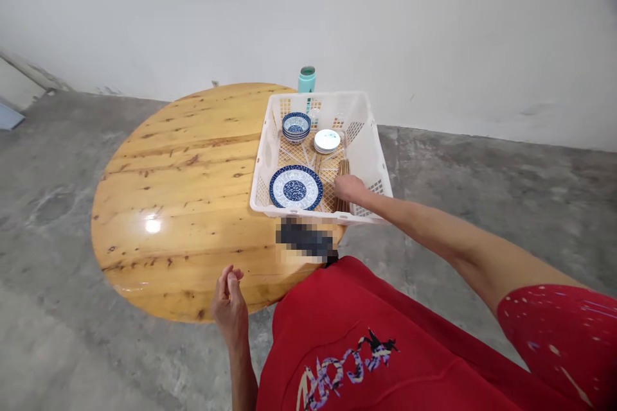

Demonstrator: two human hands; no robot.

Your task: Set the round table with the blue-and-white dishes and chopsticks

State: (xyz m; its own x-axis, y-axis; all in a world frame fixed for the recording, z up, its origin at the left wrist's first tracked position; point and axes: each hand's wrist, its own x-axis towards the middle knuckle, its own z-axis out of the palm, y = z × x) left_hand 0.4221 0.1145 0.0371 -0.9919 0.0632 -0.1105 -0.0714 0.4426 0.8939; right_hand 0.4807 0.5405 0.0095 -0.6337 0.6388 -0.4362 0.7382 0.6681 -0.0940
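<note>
My right hand reaches into a white plastic basket and is closed round a bundle of brown chopsticks along its right side. Left of it, a blue-and-white patterned plate lies at the near wall. A stack of blue-rimmed bowls stands at the basket's far left, with a stack of small white dishes to its right. My left hand hovers at the table's near edge, its fingers curled together, with nothing visible in them.
The basket stands on the right part of a round wooden table. A turquoise can-shaped container stands behind the basket. A dark pixelated object is at the near edge. A white wall rises behind the table.
</note>
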